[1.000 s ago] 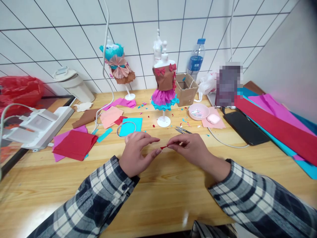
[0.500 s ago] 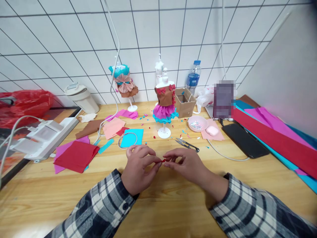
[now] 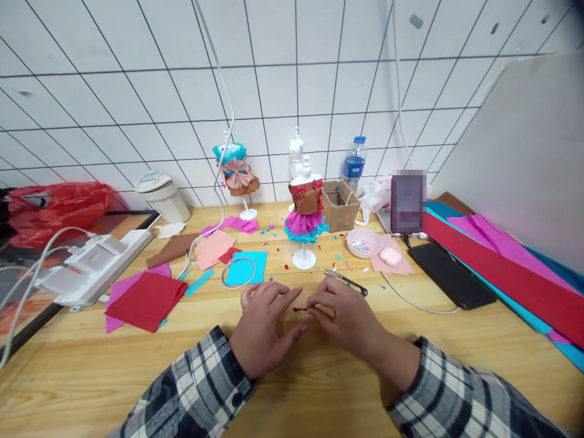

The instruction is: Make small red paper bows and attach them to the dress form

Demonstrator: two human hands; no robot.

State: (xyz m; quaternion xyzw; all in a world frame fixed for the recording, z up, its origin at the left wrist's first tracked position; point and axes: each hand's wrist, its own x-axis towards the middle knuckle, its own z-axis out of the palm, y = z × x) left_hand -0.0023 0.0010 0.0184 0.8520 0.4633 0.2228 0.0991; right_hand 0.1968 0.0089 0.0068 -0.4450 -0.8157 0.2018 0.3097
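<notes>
Right hand (image 3: 344,313): thumb and fingertips pinch one end of a small red paper scrap (image 3: 299,309).
Left hand (image 3: 267,331): open, thumb and forefinger parted, the scrap's free end near the gap.
Scrap: between the hands, over the wooden table (image 3: 319,395), nearer than the dressed mannequin (image 3: 305,201).
Scissors (image 3: 352,284): lie just beyond the right hand.
Ring (image 3: 221,277): lies partly on a turquoise paper square (image 3: 261,261) beyond the left hand.

The head view looks forward and down from above and behind the fingers (image 3: 287,300), near enough that both sleeves (image 3: 196,389) run off its lower edge; it covers the table (image 3: 319,395) around the fingers and faces the wall (image 3: 274,30) beyond them.
</notes>
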